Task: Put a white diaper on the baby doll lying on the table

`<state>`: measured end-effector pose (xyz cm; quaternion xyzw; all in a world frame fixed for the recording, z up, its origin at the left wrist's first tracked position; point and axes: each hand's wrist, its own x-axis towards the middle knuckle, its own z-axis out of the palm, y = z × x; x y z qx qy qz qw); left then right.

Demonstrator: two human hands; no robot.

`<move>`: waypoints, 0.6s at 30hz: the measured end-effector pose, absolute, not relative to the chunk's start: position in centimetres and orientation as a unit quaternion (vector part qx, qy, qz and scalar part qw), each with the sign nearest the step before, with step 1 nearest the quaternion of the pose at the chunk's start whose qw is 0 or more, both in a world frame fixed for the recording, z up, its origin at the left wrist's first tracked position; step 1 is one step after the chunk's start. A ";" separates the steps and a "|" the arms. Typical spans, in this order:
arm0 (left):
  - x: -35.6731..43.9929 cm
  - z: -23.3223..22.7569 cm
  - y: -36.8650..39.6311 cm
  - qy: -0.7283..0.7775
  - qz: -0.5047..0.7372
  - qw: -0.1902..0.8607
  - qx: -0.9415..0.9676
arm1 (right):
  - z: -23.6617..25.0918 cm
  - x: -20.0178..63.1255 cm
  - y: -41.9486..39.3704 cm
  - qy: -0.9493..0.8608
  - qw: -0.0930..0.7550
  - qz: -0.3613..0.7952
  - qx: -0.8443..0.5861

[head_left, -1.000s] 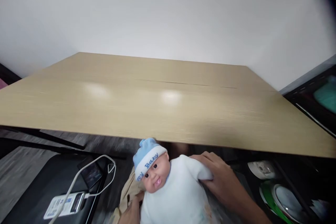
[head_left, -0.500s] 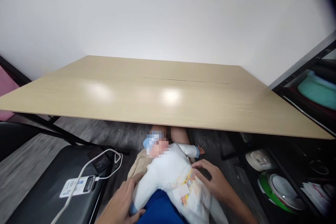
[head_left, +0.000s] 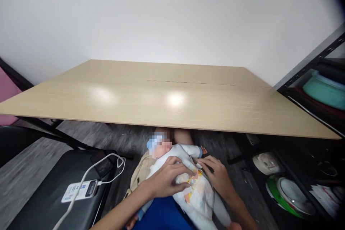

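Observation:
A baby-sized figure in a white long-sleeved top (head_left: 176,152) lies on its back across my lap; I cannot tell whether it is a doll. Its head, in a light blue cap (head_left: 153,143), points away from me. Around its hips sits a white diaper (head_left: 202,190) with a yellow and orange print. My left hand (head_left: 172,176) reaches across the belly, thumb and fingers apart, fingertips touching the diaper's printed front. At the diaper's upper right edge, my right hand (head_left: 215,176) pinches the edge between thumb and fingers.
A wooden table (head_left: 134,97) stands in front, its edge just beyond the figure's head. At left, a black stool (head_left: 45,190) carries a power bank (head_left: 79,191) with a white cable (head_left: 83,176). A dark shelf with a lidded pot (head_left: 293,194) is at right.
My left hand has moved from the figure's arm on the left across to the diaper's front. My right hand stays by the diaper's upper right edge.

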<state>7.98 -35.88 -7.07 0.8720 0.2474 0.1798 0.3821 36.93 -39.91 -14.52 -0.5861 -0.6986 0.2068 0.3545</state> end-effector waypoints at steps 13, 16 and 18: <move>5.4 -4.2 -37.2 0.240 0.137 0.492 0.825 | -8.7 32.4 -41.8 -0.784 0.270 0.301 -0.471; 2.1 -2.8 -37.6 0.269 0.054 0.544 0.793 | -7.9 34.4 -43.6 -0.779 0.184 0.323 -0.505; 0.9 -2.1 -37.5 0.268 0.015 0.551 0.790 | -7.8 36.5 -45.1 -0.759 0.125 0.359 -0.529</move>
